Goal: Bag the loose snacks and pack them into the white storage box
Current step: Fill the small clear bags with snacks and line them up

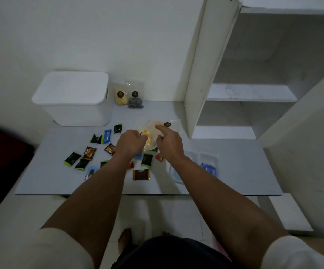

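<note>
Item 1: white storage box [73, 98], lid on, upper left of the bench [235, 171], against the wall.

Item 2: 2 clear snack bags [127, 96] standing just right of the box, one with yellow pieces, one with dark pieces, each with a round dark sticker.

Item 3: loose snacks scattered across the left and middle of the bench. I count green-and-black wrappers [72, 158], brown wrappers [89, 153], a blue wrapper [107, 136], a red wrapper [159, 157] partly under my right wrist, and a dark brown square packet [141, 174] nearest the front edge. Several lie partly hidden under my forearms.

Item 4: left hand [131, 143], centre of frame, clenched, pinching the near edge of the clear bag [151, 133] as far as I can see.

Item 5: clear bag holding yellow pieces, centre of the bench between both hands, round dark sticker at its upper right.

Item 6: right hand [169, 142], gripping the bag's right side with the lower fingers, index finger stretched toward the sticker.

Item 7: empty clear bags [209, 164] lying flat, right of my right forearm, with blue items showing through.

Item 8: white shelf unit [250, 92], right of frame, shelves bare.
</note>
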Available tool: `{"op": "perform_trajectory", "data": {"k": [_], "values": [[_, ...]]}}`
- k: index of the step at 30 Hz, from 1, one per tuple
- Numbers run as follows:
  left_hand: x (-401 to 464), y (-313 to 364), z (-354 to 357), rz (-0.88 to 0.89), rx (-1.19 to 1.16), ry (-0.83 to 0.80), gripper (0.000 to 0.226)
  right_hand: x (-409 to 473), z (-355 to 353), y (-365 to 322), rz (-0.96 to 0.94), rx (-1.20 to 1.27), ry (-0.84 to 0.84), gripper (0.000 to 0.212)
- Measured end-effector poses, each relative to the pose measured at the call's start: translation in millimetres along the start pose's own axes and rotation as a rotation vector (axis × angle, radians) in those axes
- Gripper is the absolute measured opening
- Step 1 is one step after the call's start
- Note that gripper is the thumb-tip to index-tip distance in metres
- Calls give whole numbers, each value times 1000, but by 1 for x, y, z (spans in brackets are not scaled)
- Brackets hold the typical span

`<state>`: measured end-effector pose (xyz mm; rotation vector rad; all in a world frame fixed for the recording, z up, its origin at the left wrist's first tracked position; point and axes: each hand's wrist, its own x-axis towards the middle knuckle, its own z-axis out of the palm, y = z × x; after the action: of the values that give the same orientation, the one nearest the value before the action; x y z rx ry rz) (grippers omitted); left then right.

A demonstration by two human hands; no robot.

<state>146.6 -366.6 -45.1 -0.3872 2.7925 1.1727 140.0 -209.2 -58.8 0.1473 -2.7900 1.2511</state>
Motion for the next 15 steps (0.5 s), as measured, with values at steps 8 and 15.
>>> {"op": "perform_trajectory", "data": {"k": [8, 15], "values": [[-17, 19, -1, 82, -350, 104, 29, 19, -36, -2, 62, 363, -217, 26], [-26, 26, -7, 170, -297, 127, 27, 33, -63, -8, 134, 484, -415, 8]]}}
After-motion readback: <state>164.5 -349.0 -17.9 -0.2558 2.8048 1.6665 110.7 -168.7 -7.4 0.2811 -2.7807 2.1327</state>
